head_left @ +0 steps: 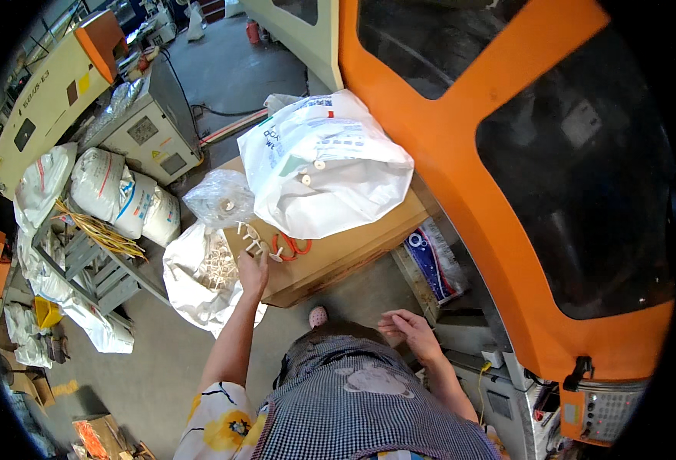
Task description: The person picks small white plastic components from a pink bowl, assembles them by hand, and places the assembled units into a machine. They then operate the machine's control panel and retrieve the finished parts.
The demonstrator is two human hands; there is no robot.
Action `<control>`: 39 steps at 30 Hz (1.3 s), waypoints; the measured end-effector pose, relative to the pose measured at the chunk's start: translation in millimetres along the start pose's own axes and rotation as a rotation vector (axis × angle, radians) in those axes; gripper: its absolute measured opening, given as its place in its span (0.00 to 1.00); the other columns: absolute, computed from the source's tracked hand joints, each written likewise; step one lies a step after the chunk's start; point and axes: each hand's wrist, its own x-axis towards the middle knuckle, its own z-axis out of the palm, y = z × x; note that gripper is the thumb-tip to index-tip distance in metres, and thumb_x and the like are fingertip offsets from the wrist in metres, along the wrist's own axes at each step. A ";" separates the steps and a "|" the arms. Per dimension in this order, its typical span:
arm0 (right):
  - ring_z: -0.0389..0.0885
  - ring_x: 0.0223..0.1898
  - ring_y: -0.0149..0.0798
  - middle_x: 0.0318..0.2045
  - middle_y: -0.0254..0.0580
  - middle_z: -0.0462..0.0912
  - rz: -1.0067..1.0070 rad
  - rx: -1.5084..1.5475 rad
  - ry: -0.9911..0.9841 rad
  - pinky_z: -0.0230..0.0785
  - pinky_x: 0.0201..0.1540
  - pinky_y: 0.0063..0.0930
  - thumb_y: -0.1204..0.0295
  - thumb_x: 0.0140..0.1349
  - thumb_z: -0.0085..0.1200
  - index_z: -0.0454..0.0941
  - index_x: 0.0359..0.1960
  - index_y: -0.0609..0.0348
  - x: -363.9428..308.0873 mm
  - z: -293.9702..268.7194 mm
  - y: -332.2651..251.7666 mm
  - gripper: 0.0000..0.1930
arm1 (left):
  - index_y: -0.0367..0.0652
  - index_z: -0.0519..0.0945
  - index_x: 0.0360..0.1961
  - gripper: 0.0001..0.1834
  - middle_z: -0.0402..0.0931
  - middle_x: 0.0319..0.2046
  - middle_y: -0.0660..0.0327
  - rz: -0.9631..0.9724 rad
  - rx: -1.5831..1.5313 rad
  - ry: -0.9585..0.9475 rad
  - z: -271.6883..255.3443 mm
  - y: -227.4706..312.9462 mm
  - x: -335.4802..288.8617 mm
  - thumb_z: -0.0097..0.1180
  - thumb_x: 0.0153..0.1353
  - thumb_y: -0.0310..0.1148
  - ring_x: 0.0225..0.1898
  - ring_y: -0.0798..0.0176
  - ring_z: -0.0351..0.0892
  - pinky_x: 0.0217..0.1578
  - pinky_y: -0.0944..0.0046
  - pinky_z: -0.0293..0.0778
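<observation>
Work appears unfinished: cream plastic pieces (277,255) lie atop carton (338,259), more in open sack (183,267) at its left. Left hand (253,273), fingers curled at carton's edge — hold indeterminable; right hand (411,330), before carton — half-open, empty.

the orange machine (464,165) is cut off above.

Clear lane: bare strip along near edge of cardboard box (357,254), right of orange-handled scissors (308,247), which crowd the left hand (254,268). White sack (338,211) blocks the far side; orange machine door (460,184) bounds the right. Open air between right hand (411,328) and box.
</observation>
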 end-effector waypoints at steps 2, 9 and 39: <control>0.78 0.41 0.32 0.39 0.44 0.78 -0.032 -0.113 -0.049 0.69 0.45 0.23 0.70 0.66 0.40 0.71 0.46 0.68 24.5 24.0 -12.4 0.14 | 0.30 0.74 0.30 0.22 0.75 0.28 0.42 -0.058 0.005 -0.049 2.4 -9.3 26.8 0.56 0.53 0.44 0.32 0.42 0.76 0.33 0.51 0.70; 0.77 0.40 0.32 0.38 0.43 0.78 -0.097 -0.377 -0.178 0.70 0.44 0.24 0.73 0.64 0.45 0.71 0.45 0.68 87.6 85.2 -40.8 0.12 | 0.31 0.78 0.25 0.16 0.76 0.18 0.53 -0.227 -0.451 -0.300 3.7 -43.2 33.5 0.51 0.59 0.37 0.18 0.62 0.78 0.23 0.62 0.72; 0.71 0.25 0.36 0.25 0.44 0.73 0.090 0.197 -0.037 0.66 0.26 0.27 0.65 0.64 0.39 0.70 0.42 0.70 334.6 60.0 -109.8 0.17 | 0.39 0.73 0.21 0.08 0.68 0.16 0.59 0.189 0.019 0.191 -114.3 107.9 -84.3 0.54 0.55 0.28 0.16 0.57 0.68 0.17 0.66 0.64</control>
